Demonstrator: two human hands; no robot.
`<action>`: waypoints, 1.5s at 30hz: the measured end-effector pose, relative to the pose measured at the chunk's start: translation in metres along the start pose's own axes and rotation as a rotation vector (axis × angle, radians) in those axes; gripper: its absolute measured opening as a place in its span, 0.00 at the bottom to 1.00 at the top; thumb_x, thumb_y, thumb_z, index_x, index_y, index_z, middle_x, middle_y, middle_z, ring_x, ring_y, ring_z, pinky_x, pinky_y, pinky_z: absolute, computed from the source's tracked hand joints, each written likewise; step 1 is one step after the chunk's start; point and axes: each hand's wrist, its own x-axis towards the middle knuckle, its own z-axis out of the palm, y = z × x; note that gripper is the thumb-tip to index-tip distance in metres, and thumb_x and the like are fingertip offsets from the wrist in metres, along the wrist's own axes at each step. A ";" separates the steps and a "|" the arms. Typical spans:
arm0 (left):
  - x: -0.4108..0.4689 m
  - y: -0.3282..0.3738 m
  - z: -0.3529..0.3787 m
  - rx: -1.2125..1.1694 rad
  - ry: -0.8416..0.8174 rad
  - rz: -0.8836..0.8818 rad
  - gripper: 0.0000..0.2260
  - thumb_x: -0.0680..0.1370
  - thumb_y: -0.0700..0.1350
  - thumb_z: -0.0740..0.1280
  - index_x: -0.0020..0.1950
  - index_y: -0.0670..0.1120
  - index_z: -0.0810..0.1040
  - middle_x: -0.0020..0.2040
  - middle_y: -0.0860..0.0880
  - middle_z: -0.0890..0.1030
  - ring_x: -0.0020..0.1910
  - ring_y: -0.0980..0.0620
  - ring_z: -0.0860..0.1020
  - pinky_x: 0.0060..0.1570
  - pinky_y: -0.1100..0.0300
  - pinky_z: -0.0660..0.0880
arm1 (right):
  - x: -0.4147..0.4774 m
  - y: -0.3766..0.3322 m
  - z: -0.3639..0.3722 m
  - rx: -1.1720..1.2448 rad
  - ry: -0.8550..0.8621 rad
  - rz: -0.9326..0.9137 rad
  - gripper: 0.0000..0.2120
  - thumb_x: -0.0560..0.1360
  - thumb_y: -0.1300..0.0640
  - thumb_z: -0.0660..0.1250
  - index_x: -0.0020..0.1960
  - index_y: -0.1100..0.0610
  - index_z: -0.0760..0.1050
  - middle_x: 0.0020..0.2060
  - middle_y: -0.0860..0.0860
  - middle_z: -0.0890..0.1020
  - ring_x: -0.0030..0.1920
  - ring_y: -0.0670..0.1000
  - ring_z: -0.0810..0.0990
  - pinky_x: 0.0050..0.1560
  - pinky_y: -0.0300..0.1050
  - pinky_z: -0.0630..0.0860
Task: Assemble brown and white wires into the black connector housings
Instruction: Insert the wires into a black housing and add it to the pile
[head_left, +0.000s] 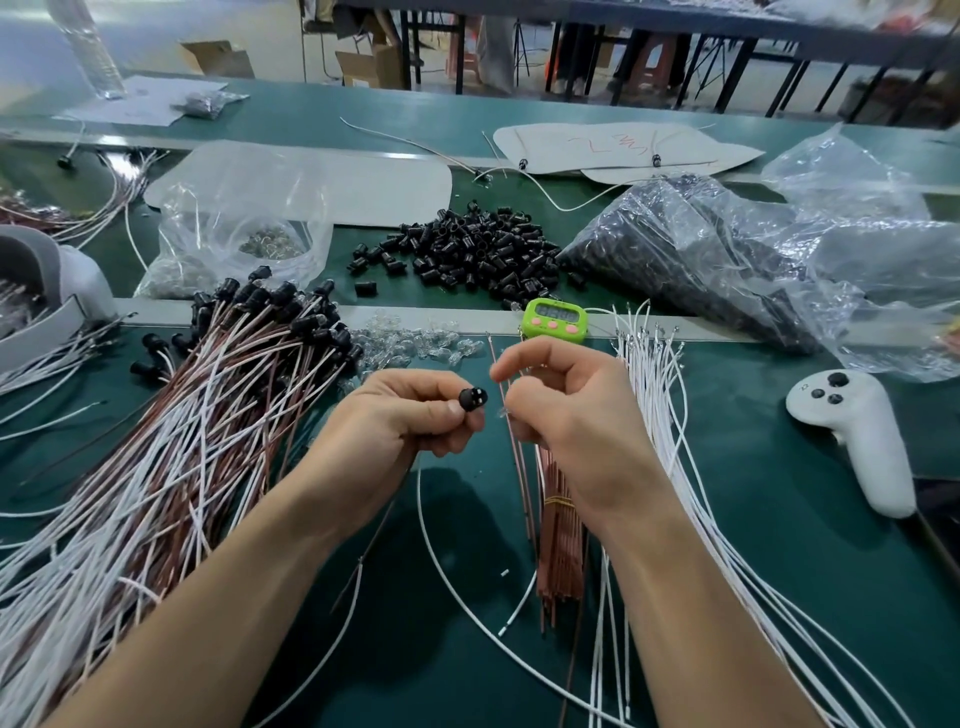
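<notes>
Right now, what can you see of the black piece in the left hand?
The black connector housing is a small, round, glossy piece, plastic by its look. Its end face, with two pale spots, is turned towards the camera. The left hand pinches it between thumb and fingertips above the green mat; nothing else touches it.

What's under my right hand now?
A banded bundle of brown wires and a few loose brown wires lie on the mat below the right hand, which pinches a small clear part. The hand hides their upper stretch.

Timer (554, 321) behind hands, housings (467, 249) beyond
</notes>
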 end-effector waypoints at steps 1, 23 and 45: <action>0.001 -0.001 0.000 0.000 0.003 0.006 0.09 0.70 0.37 0.66 0.37 0.45 0.86 0.34 0.47 0.82 0.30 0.54 0.74 0.32 0.65 0.69 | -0.001 0.000 0.000 -0.045 -0.025 -0.047 0.09 0.65 0.62 0.66 0.40 0.53 0.84 0.23 0.48 0.69 0.25 0.47 0.64 0.27 0.37 0.61; 0.000 0.005 0.007 0.266 0.153 0.085 0.06 0.70 0.41 0.70 0.34 0.43 0.85 0.25 0.49 0.71 0.26 0.55 0.65 0.27 0.67 0.63 | 0.000 0.005 0.000 -0.277 -0.066 -0.098 0.07 0.76 0.67 0.72 0.46 0.56 0.85 0.29 0.51 0.84 0.28 0.44 0.79 0.34 0.38 0.77; 0.008 -0.005 0.000 0.340 0.203 -0.147 0.12 0.75 0.34 0.71 0.32 0.41 0.84 0.22 0.50 0.69 0.23 0.56 0.63 0.25 0.70 0.61 | 0.010 0.025 -0.003 -0.187 -0.055 0.059 0.09 0.68 0.59 0.75 0.40 0.44 0.87 0.34 0.51 0.87 0.31 0.45 0.78 0.36 0.39 0.77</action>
